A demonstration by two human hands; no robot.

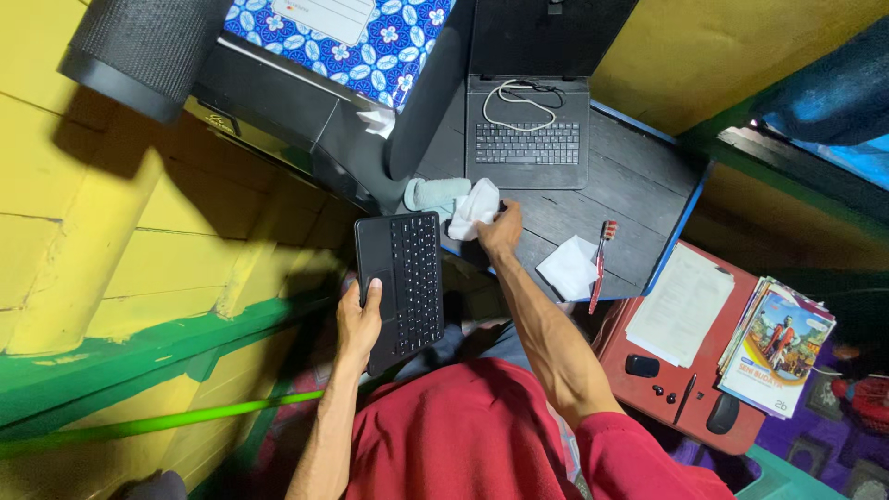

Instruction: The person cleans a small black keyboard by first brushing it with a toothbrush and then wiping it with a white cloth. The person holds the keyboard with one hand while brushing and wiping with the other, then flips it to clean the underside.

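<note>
My left hand (357, 321) grips a black laptop base with a keyboard (401, 283) by its near edge, holding it upright beside the dark wooden table (639, 190). My right hand (500, 231) reaches forward and pinches a white cloth (472, 207) at the table's edge, just past the top of that keyboard. A pale green roll (429, 193) lies right behind the cloth.
An open black laptop (530, 130) with a white cable on its keys sits on the table. A white folded tissue (569, 267) and a red toothbrush (599, 264) lie nearby. To the right, a red stand (648, 393) carries papers, books (776, 344) and a mouse (722, 414).
</note>
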